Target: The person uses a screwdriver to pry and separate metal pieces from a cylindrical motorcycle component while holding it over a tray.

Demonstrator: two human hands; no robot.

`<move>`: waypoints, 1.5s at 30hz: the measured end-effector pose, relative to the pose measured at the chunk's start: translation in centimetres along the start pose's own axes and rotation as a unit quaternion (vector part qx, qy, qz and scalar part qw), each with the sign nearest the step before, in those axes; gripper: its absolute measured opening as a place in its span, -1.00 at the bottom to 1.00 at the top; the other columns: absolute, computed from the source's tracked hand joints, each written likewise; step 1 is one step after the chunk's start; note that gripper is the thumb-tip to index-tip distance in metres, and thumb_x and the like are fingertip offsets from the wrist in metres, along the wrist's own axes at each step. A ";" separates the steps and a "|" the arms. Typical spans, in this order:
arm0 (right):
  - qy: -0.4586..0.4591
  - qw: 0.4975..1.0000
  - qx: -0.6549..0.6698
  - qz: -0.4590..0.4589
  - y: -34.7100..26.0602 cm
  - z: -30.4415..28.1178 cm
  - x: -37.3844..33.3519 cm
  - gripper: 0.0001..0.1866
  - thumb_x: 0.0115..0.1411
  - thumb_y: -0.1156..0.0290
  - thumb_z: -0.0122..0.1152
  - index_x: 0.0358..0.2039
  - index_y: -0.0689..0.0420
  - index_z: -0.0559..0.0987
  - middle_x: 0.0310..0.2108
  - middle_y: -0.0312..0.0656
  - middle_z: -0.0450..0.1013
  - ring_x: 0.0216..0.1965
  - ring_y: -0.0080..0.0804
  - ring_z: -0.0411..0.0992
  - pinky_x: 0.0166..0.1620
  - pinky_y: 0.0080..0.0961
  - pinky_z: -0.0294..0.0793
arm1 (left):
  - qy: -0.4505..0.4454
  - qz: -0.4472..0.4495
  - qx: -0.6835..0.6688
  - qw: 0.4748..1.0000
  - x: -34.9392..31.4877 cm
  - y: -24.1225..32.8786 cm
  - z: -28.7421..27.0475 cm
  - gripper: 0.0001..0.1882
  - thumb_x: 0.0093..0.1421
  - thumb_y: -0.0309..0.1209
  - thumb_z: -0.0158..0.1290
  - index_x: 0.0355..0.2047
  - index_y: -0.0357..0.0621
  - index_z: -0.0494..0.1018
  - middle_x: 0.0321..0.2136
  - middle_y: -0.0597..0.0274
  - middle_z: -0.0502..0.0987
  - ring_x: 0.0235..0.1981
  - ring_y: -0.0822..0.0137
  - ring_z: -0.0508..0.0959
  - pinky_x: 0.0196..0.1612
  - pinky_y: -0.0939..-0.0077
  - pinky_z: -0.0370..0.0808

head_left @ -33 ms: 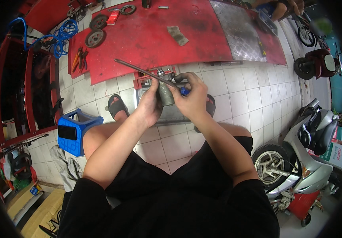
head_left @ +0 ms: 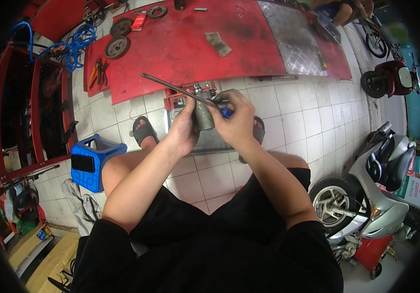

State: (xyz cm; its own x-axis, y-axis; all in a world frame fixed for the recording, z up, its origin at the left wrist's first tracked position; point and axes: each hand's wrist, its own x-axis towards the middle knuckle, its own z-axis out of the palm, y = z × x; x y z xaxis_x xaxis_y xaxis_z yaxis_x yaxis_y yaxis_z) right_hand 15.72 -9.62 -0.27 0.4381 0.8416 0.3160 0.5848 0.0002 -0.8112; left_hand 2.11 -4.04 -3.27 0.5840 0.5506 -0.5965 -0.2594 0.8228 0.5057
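Between my hands stands a worn grey-green metal cylinder (head_left: 203, 117), with a shiny fitting at its far end. My left hand (head_left: 184, 129) is closed around its left side, thumb along the top. My right hand (head_left: 235, 119) is closed on a long screwdriver (head_left: 171, 87), whose blue handle shows between the fingers. Its dark shaft slants across the cylinder toward the far left, passing by my left thumb. Fingers hide part of the handle and the cylinder's right side. Beneath lies a red metal frame (head_left: 172, 99) on a grey stand, partly covered by my hands.
Ahead, a red workbench (head_left: 171, 53) bears a rag (head_left: 218, 44), pliers (head_left: 99, 73) and round wheel parts (head_left: 117, 47). At left stand a blue stool (head_left: 90, 171) holding a phone (head_left: 82, 163) and a red rack (head_left: 35, 107). A silver scooter (head_left: 380, 195) is close at right; another person (head_left: 345, 10) sits far right.
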 end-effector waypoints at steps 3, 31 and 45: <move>0.000 1.000 -0.008 -0.026 1.5 0.2 -0.1 -0.78 0.11 0.37 0.42 -0.37 0.27 0.61 -0.44 -0.14 0.54 -0.50 -0.33 0.47 -0.41 -0.44 0.41 | -0.005 -0.007 0.006 1.000 -0.2 0.4 0.8 -0.28 0.35 0.27 -0.22 0.18 -0.07 0.37 0.12 0.22 0.46 0.18 0.28 0.38 0.31 0.21 0.20; -0.400 0.874 0.108 0.255 -2.6 -1.9 -2.3 -0.69 0.46 0.27 -0.02 -0.10 0.31 0.46 -0.71 -0.25 0.37 -0.76 -0.56 0.32 -0.67 -0.57 0.28 | 0.044 0.093 -0.195 0.975 0.5 6.7 -3.2 -0.36 0.39 0.20 -0.23 0.11 -0.08 0.42 -0.16 0.18 0.54 -0.12 0.19 0.54 0.08 0.18 0.48; -0.413 0.873 0.081 0.245 -3.2 -2.5 -2.0 -0.65 0.47 0.21 -0.05 -0.10 0.30 0.47 -0.73 -0.27 0.35 -0.78 -0.57 0.29 -0.69 -0.53 0.27 | 0.020 0.037 -0.197 0.979 0.8 6.7 -4.2 -0.29 0.34 0.34 -0.32 0.06 0.05 0.43 -0.20 0.19 0.55 -0.14 0.14 0.57 -0.03 -0.08 0.47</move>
State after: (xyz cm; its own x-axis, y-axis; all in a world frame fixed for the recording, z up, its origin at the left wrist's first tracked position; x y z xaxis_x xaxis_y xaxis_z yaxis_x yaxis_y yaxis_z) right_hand 14.63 -12.65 2.92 -0.0728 0.8647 -0.4969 0.3324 -0.4487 -0.8295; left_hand -2.40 2.49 -2.95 0.5239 0.6102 -0.5943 -0.5821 0.7658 0.2732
